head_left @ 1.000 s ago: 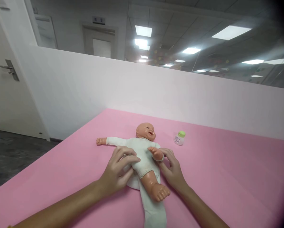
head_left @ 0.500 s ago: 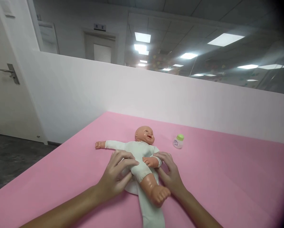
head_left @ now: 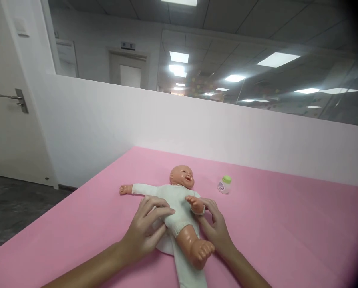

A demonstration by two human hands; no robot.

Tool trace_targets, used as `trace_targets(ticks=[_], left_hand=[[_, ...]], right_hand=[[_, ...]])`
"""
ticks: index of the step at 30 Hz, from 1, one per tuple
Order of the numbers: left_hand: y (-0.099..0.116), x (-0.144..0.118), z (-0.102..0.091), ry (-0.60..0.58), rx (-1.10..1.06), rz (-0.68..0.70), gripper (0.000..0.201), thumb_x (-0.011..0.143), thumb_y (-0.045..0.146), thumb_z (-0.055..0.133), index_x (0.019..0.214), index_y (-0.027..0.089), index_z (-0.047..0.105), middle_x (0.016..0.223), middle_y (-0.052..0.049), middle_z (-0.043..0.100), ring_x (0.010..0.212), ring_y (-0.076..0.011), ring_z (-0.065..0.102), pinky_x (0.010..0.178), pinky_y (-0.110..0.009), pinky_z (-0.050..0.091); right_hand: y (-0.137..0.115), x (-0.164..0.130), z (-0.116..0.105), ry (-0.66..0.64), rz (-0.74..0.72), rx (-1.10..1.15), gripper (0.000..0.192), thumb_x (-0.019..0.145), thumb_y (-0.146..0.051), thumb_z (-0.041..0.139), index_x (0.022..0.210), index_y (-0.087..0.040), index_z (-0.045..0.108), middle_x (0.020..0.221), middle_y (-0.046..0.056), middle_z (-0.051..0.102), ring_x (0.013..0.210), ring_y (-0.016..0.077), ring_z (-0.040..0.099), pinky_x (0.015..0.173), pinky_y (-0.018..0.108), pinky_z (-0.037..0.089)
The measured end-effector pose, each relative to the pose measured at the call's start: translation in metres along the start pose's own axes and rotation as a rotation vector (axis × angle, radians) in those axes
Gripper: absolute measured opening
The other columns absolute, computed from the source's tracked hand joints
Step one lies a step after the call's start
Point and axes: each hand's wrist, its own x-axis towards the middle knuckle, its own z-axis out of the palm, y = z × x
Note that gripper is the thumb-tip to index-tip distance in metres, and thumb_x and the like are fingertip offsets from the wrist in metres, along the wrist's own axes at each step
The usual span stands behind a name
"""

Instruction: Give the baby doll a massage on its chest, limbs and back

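A baby doll (head_left: pixel 176 205) in a white cloth suit lies on its back, its hard plastic head pointing away from me. One bare foot (head_left: pixel 202 252) sticks out towards me, while the other leg is covered by white cloth (head_left: pixel 188 272). My left hand (head_left: pixel 146 224) is curled around the doll's side at the hip, fingers on top and thumb lower down. On the opposite side, my right hand (head_left: pixel 217 226) grips the doll near its bent arm, fingers behind the wrist and thumb against the body. That plastic hand (head_left: pixel 195 204) points upward. Some of my fingertips are hidden.
A small clear bottle with a green cap (head_left: pixel 224 185) stands right of the doll's head on the pink tabletop (head_left: pixel 271 224). A low white wall (head_left: pixel 227 128) borders the far edge. At the left is a door (head_left: pixel 14 132) with a metal handle.
The doll's arm beside my right hand has lifted and turned, its plastic hand now raised. My left hand keeps its hold. The whole view has tilted slightly upward.
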Motion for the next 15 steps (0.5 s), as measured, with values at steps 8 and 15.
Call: trace_targets(ticks=[8,15], left_hand=[[0.001,-0.0015,-0.0001,-0.002,-0.019,-0.008,0.04,0.087,-0.004,0.046,0.115,0.021,0.062,0.112,-0.008,0.058,0.107,-0.0231,0.053,0.09,-0.038,0.047],[0.0002,-0.0007,0.0006,0.008,0.005,-0.032,0.041,0.086,-0.003,0.047,0.116,0.022,0.062,0.112,-0.008,0.059,0.107,-0.024,0.055,0.091,-0.039,0.048]], right_hand=[[-0.0009,0.0011,-0.0007,0.01,-0.01,-0.005,0.027,0.099,-0.03,0.058,0.125,-0.029,0.066,0.124,0.009,0.068,0.119,0.0297,0.061,0.1,0.048,0.053],[-0.0004,-0.0014,-0.0005,0.011,0.038,0.033,0.03,0.1,-0.033,0.057,0.129,-0.03,0.064,0.131,0.008,0.067,0.123,0.0293,0.06,0.103,0.047,0.052]])
